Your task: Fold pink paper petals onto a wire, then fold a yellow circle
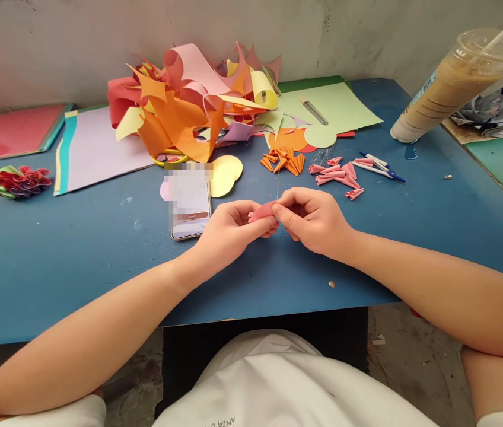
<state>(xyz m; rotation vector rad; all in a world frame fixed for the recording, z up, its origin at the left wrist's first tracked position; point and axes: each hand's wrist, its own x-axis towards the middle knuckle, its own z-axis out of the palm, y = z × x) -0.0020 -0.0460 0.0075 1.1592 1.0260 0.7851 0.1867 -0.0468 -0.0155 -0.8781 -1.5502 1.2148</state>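
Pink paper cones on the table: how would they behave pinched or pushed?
The pink paper cones look like thin rolled paper: probably very light, easily crushed. Tapered, so they'd likely roll in an arc. Lying loose, a push may scatter them.

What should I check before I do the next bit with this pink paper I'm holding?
1. Pink paper piece pinched between left hand and right hand: ok.
2. Thin line rising from it, thread or needle: cannot tell.
3. More pink cones lying just beyond the right hand: ok.
4. Phone beside the left hand, untouched: ok.
5. Drink cup with its lid on: ok.
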